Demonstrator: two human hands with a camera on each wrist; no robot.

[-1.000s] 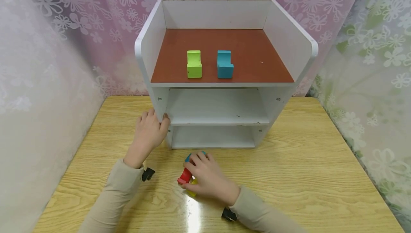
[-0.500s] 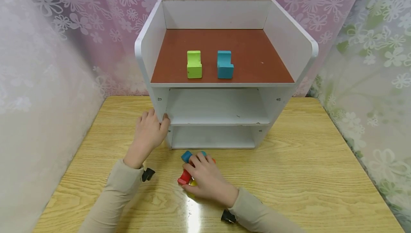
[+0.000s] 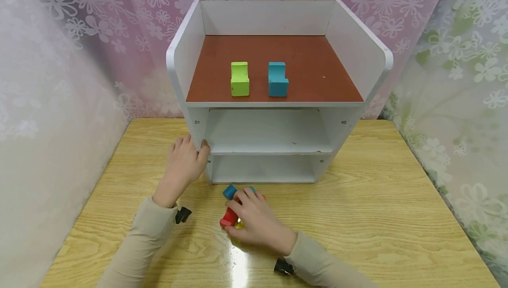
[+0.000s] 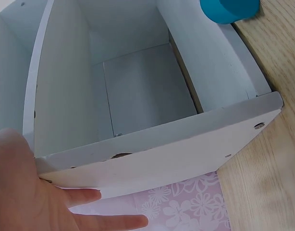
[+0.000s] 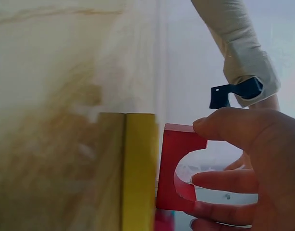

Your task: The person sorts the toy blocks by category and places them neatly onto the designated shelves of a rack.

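A green block (image 3: 240, 86) and teal block (image 3: 278, 86) topped the shelf (image 3: 270, 129) the left hand (image 3: 183, 162) gripped; the right hand (image 3: 255, 219) pinched a red block (image 5: 172, 166), seemingly unplaced.

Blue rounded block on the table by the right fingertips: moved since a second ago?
Yes; the blue block shifted left, slightly closer to the white open-fronted shelf unit.

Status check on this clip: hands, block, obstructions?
Left hand gripping white shelf unit by its side edge. Right hand pinching red block. Yellow block close beside it, blue block just beyond; either might get in the way.
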